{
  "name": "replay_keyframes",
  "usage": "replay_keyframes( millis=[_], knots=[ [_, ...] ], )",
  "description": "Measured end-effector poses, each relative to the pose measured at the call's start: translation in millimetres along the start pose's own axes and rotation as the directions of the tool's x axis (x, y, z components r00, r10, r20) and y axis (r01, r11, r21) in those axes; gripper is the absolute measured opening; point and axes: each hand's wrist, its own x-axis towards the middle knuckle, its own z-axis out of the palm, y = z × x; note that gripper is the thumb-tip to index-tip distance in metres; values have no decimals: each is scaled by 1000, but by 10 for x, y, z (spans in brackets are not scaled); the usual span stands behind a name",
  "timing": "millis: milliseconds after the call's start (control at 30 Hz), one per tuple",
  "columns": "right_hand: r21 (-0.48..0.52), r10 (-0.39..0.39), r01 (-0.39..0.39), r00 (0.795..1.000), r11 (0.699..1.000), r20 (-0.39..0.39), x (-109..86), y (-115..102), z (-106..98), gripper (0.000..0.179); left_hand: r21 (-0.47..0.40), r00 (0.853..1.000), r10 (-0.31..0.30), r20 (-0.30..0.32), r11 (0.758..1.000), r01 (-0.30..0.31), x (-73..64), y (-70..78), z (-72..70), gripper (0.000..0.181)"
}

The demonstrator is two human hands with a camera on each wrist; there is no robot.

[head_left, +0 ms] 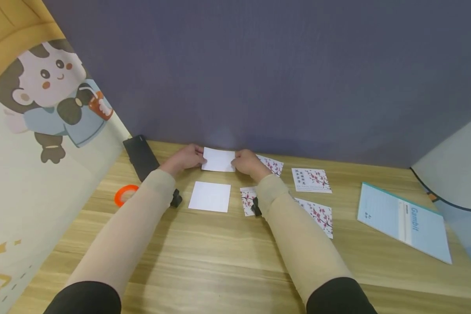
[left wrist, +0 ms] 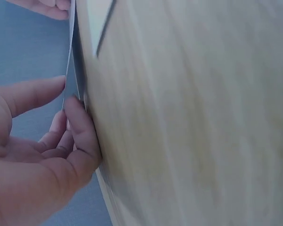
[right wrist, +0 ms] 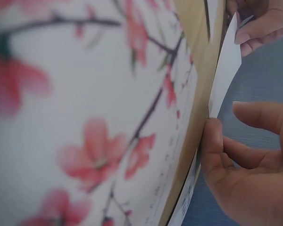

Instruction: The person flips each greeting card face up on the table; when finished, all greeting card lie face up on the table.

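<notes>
A plain white card (head_left: pixel 219 160) is held between both hands near the back edge of the table. My left hand (head_left: pixel 188 156) pinches its left edge, with the thumb on one face and fingers on the other. At the right edge my right hand (head_left: pixel 248 161) has its curled fingers and thumb about the card; a fingertip (right wrist: pixel 212 129) touches the lower corner, and the thumb stands slightly off. Thin edges show in the left wrist view; I cannot tell whether the card is folded. Another white card (head_left: pixel 209 197) lies flat just in front.
Blossom-printed cards (head_left: pixel 311 180) lie around the right forearm, which partly covers some. A black flat object (head_left: pixel 141 157) and an orange tape roll (head_left: pixel 125 195) are at left. A notepad (head_left: pixel 404 222) lies at right. A dark panel (head_left: pixel 259 78) rises behind the table.
</notes>
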Motion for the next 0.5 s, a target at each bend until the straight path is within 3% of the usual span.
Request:
replay_keyframes(
  millis=[200,333,500],
  knots=[
    [13,-16,16,999,1000,-41,-20,8,36,13,-32,1000,8,-29,999,-9,-1,-12,40,48],
    [55,-16,20,998,998,-65,-33,14,55,21,-66,1000,-3,-28,998,1,-2,-15,34,49],
    [135,-10,20,997,991,-73,-53,49,59,17,-107,1000,-20,3,994,21,5,-2,32,51]
  ],
)
